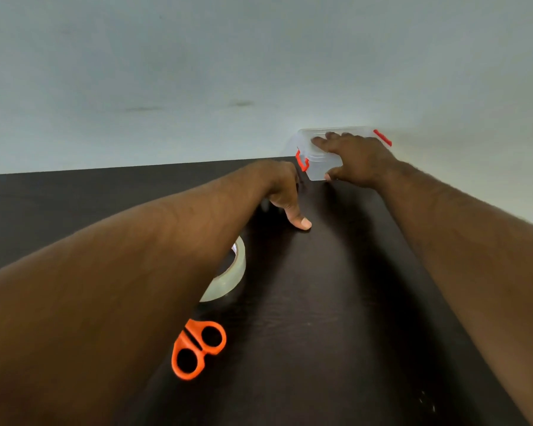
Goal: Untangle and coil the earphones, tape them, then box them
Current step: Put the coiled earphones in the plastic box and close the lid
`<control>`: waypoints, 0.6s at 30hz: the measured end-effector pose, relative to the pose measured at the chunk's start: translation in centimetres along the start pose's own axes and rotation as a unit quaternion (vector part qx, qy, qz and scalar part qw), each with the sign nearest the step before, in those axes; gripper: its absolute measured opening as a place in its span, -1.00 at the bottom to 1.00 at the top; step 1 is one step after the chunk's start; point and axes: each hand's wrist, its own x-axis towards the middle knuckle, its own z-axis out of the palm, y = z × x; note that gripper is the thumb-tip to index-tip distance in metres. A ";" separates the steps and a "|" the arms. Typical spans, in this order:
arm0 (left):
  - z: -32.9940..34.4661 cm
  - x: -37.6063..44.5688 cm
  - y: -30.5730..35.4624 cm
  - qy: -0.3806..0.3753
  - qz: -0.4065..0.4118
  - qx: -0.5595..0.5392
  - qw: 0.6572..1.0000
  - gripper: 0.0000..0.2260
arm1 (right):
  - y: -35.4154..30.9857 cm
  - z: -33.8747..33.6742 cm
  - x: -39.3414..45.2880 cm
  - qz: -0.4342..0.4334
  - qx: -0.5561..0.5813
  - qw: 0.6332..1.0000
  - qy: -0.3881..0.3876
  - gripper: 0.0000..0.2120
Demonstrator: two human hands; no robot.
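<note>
A clear plastic box (320,171) with orange latches (302,162) stands at the table's far edge, against the wall, with its lid on. My right hand (359,158) lies over the lid, fingers reaching across the top and thumb against the front wall, gripping it. My left hand (280,186) is just left of the box with its back to the camera. Its thumb tip touches the table; its fingers are hidden. The earphones are not visible.
A roll of clear tape (232,276) lies on the dark table (320,302), partly under my left forearm. Orange-handled scissors (197,348) lie nearer me, their blades hidden by the arm. A pale wall (228,72) rises behind the table.
</note>
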 end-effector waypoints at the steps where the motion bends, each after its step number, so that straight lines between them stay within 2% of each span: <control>1: 0.0 -0.4 0.0 0.005 0.006 -0.011 1.000 -0.20 | -0.2 -0.2 -0.2 0.001 -0.001 1.000 -0.006 -0.25; 6: -0.1 -4.5 -1.1 0.032 0.064 -0.077 0.994 -0.28 | -3.1 -3.3 -4.3 0.007 0.009 1.000 -0.006 -0.27; 9: 0.4 -8.3 -2.6 0.101 0.064 -0.206 0.971 -0.62 | -6.4 -6.1 -9.0 -0.009 -0.012 1.000 -0.005 -0.27; 11: 1.0 -12.3 -3.6 0.198 0.060 -0.304 0.930 -0.86 | -9.4 -7.9 -12.6 -0.019 -0.031 0.999 -0.008 -0.27; 13: 2.2 -17.0 -5.0 0.229 0.054 -0.379 0.895 -0.82 | -12.7 -9.3 -16.6 -0.025 -0.049 0.998 0.007 -0.25; 15: 4.0 -22.6 -6.4 0.221 0.060 -0.445 0.866 -0.57 | -16.5 -10.3 -20.6 -0.033 -0.058 0.998 0.016 -0.25; 16: 5.0 -25.5 -7.2 0.221 0.063 -0.495 0.838 -0.46 | -18.5 -10.5 -22.6 -0.041 -0.065 0.997 0.012 -0.26; 17: 6.2 -28.5 -8.0 0.220 0.062 -0.540 0.810 -0.48 | -20.8 -10.6 -24.6 -0.050 -0.072 0.996 0.003 -0.27; 18: 7.5 -31.3 -8.8 0.214 0.065 -0.574 0.788 -0.58 | -23.1 -10.8 -26.6 -0.058 -0.076 0.995 -0.009 -0.27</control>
